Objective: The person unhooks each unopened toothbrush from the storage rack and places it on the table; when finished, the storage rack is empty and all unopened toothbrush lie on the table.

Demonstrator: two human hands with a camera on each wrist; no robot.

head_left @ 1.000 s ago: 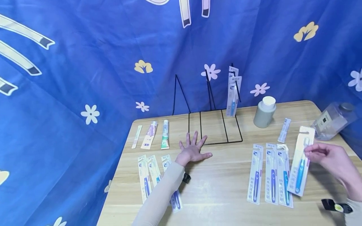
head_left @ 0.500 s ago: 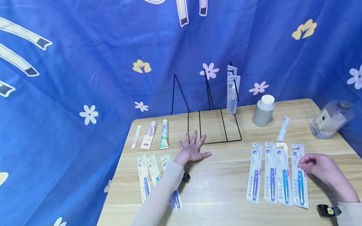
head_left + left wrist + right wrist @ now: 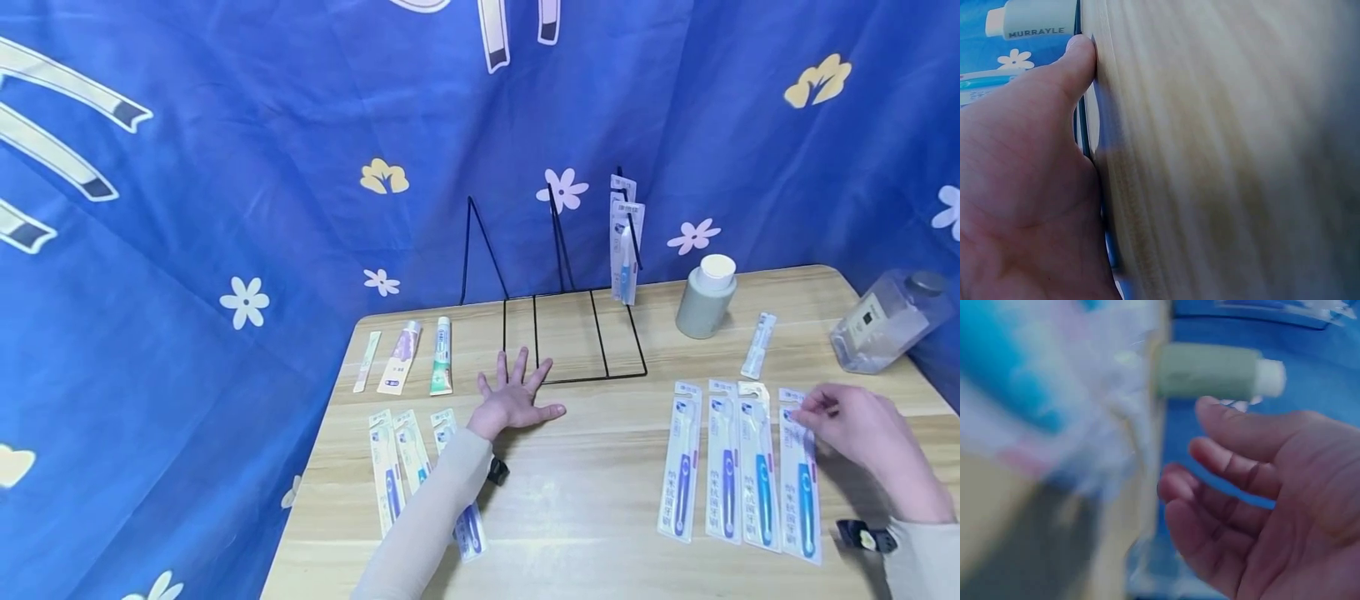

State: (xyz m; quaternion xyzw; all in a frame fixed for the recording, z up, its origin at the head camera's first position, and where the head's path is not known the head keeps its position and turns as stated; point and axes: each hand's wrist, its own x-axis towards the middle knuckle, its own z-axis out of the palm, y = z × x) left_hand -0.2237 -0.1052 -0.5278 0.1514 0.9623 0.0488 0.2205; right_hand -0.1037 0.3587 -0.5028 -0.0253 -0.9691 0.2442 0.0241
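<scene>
My left hand [image 3: 513, 404] lies on the wooden table with spread fingers, fingertips at the front of a black wire rack [image 3: 592, 379]. My right hand [image 3: 862, 429] is loosely curled just over the top right of a packaged toothbrush [image 3: 805, 508] with a light blue handle. In the right wrist view a gap shows between thumb and fingers, with nothing held, and the toothbrush pack [image 3: 1010, 369] is blurred beside them. Several packaged toothbrushes, such as a purple one [image 3: 682, 492], lie in a row to its left. More packs [image 3: 626, 258] stand in the rack's right slot.
A grey-green bottle with white cap [image 3: 705, 300], a small narrow packet [image 3: 758, 346] and a clear bottle [image 3: 870, 329] are at the back right. Toothpaste tubes [image 3: 441, 358] and more toothbrush packs [image 3: 386, 467] lie on the left. A blue curtain [image 3: 300, 167] hangs behind.
My right hand has laid the light blue toothbrush pack down at the right end of the row and let go of it. My left hand has stayed in place.
</scene>
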